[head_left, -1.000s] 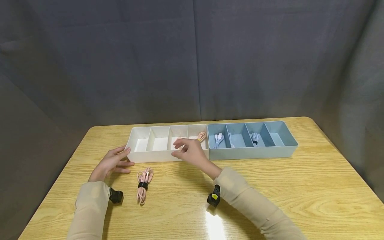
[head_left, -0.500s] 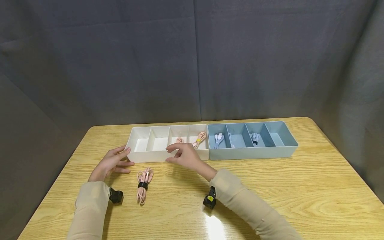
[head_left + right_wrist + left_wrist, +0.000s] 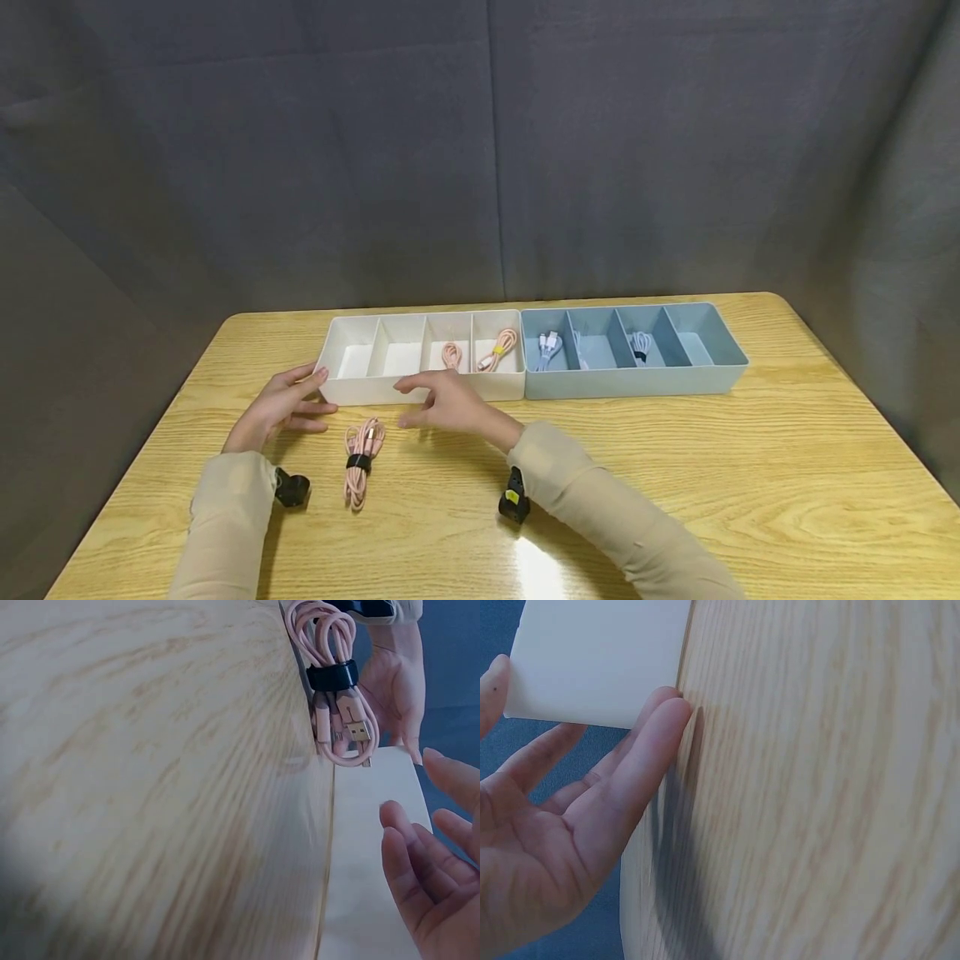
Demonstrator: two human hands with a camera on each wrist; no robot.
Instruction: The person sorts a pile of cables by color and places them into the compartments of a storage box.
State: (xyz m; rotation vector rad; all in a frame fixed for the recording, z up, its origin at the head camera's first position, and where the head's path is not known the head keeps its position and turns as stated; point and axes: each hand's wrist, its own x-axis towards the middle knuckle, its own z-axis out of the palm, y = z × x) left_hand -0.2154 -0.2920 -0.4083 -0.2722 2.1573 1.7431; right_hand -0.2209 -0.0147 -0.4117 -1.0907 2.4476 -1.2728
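Observation:
My left hand (image 3: 281, 408) touches the left end of the white divided box (image 3: 375, 390), its fingers fairly straight. The left wrist view shows fingertips right at the box's end wall (image 3: 600, 667). Just in front of the white box, my right hand (image 3: 450, 402) holds nothing, thumb and fingers spread apart. A bundled pink USB cable (image 3: 358, 465) with a black strap lies on the table between the hands; its metal plug (image 3: 358, 731) shows in the right wrist view. Inside the white box are a coiled pink cable (image 3: 452, 355) and another with a yellow tie (image 3: 501, 346).
A blue divided box (image 3: 637, 383) stands end to end with the white one. White cables sit in it, one with a white plug (image 3: 551, 340), another with a black strap (image 3: 641, 346). Both boxes stand on a wooden table (image 3: 787, 483) before a dark curtain (image 3: 375, 167).
My right hand has moved down and left from over the white box to its front, uncovering the coiled pink cable in the third compartment. My left hand stays at the box's end.

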